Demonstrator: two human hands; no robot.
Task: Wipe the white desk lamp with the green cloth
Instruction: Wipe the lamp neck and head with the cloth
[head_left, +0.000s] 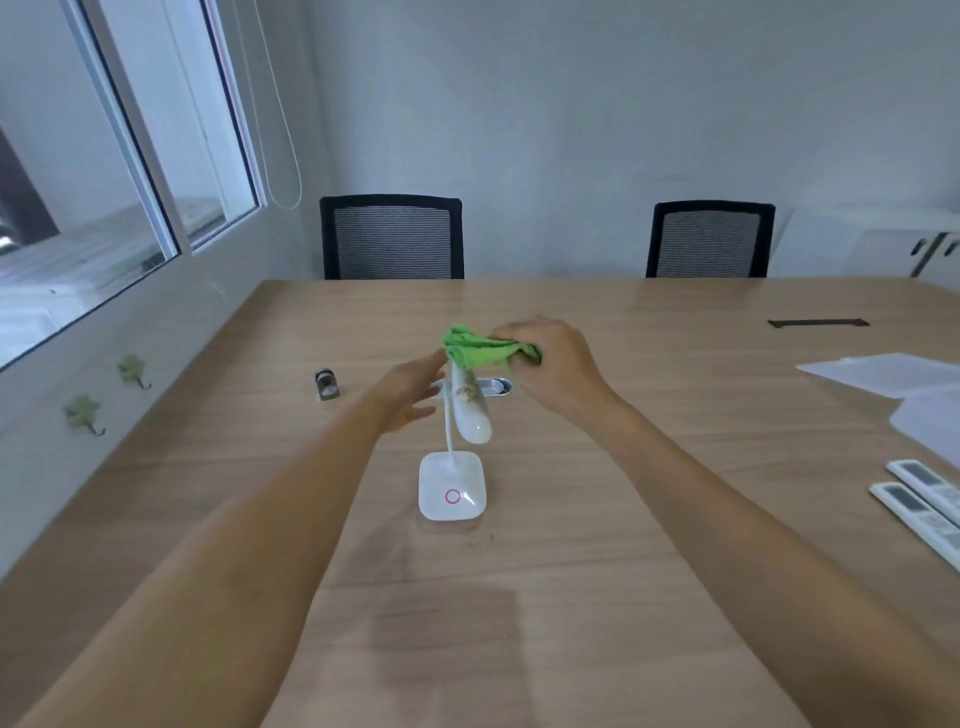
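Note:
The white desk lamp (453, 488) stands on the wooden table, its square base bearing a pink ring and its long head (470, 410) tilted up, with brownish smudges on it. My right hand (550, 364) grips the green cloth (480, 349) and presses it on the far end of the lamp head. To the left of the lamp head is my left hand (410, 389), fingers spread, close beside it; whether it touches the lamp is unclear.
A small dark cylinder (327, 384) lies left of the lamp, and a grey cable port (496, 386) is behind it. Papers (883, 374) and two remote controls (919, 493) lie at the right. Two black chairs (392, 236) stand at the table's far edge.

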